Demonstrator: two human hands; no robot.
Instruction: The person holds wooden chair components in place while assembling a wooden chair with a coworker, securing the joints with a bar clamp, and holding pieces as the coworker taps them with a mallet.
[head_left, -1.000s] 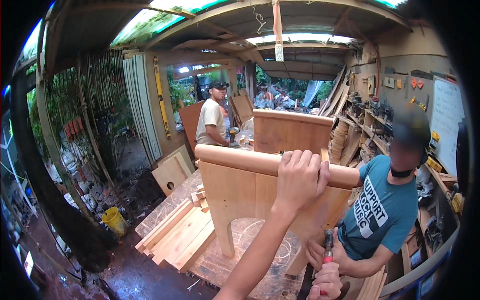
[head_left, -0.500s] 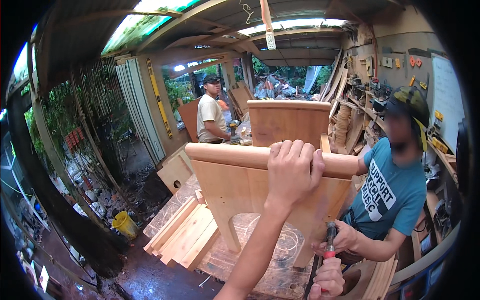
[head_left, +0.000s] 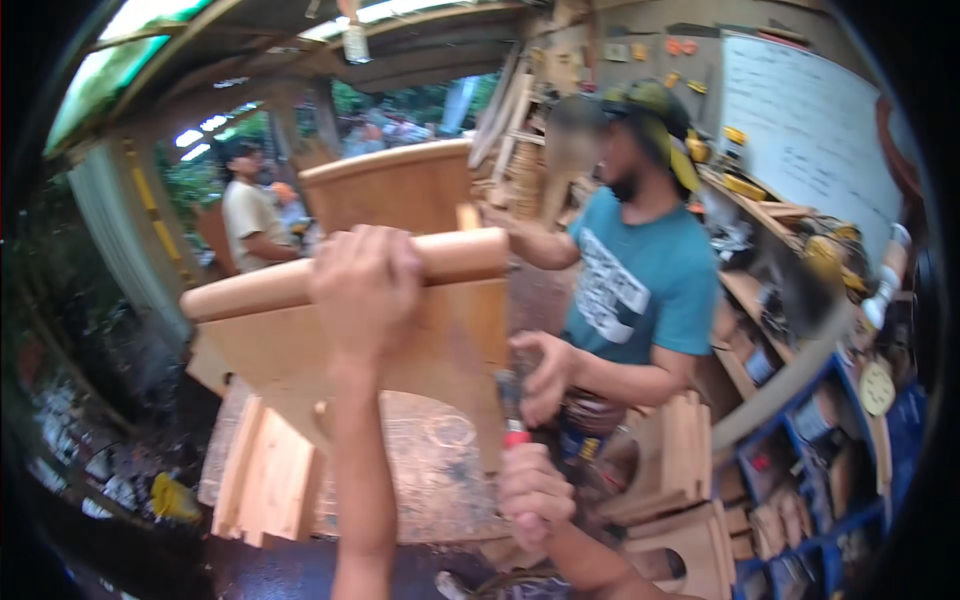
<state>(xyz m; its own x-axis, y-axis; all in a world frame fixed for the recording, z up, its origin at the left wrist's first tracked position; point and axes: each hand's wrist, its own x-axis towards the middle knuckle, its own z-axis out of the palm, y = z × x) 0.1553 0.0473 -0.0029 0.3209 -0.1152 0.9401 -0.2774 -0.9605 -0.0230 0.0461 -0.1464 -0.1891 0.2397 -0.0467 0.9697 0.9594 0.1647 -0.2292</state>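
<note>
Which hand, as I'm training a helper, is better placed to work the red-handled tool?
Probably the right hand: it grips the red-handled tool, while the left hand is curled over the wooden rail, higher up.

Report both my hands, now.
Left hand: closed over the rail.
Right hand: closed, holding the red-handled tool.

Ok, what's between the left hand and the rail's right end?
Nothing: in the head view, the rail from the left hand to its right end is bare wood. A co-worker's hand shows just behind that end; contact there is unclear.
</note>
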